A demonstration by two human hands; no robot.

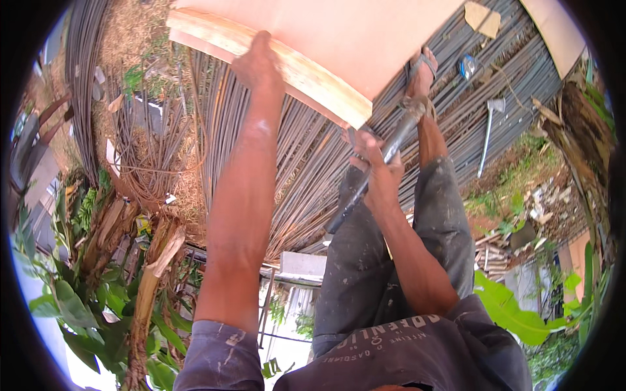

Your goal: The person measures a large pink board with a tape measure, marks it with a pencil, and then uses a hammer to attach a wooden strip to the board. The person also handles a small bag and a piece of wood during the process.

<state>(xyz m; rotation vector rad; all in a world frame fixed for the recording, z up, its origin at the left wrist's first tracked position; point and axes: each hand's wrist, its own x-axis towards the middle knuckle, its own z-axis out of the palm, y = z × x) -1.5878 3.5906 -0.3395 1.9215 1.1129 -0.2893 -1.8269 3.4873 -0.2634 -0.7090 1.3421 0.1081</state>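
Timber batten (274, 62): pale, rough-sawn wood strip, lying along the lower edge of the plywood sheet (339, 32), one cut end showing near the middle of the picture.
Left hand (259, 60): pressing down flat on the batten, fingers wrapping over its far edge, arm stretching out straight and pinning it against the sheet.
Right hand (375, 166): closing in a full fist around the dark handle of a hammer (385, 156), gripping about mid-shaft; the head is pointing up toward the batten's cut end, just beside it.
Doing it well: judging from the pose, the holding hand is sitting well clear of the batten's end, which is where it should be; keeping the batten flush with the sheet's edge and swinging from the elbow with a grip nearer the handle's tail would give cleaner blows.
Plywood: smooth, flat, pinkish-tan face, thin, edges bending only from the lens.
Rebar bundle (306, 150): long grey-brown steel rods lying side by side, ribbed and rusty, carrying the sheet and the person; an uneven, rolling footing.
Foot (420, 72): wearing an open sandal, planting on the rods near the sheet's lower corner.
Trousers (391, 260): grey cloth, speckled with pale splashes.
Second tool (490, 133): long-handled, pale metal head, lying on the rods near their right edge, well apart from both hands.
Surroundings: dry grass, green banana leaves, scrap wood.
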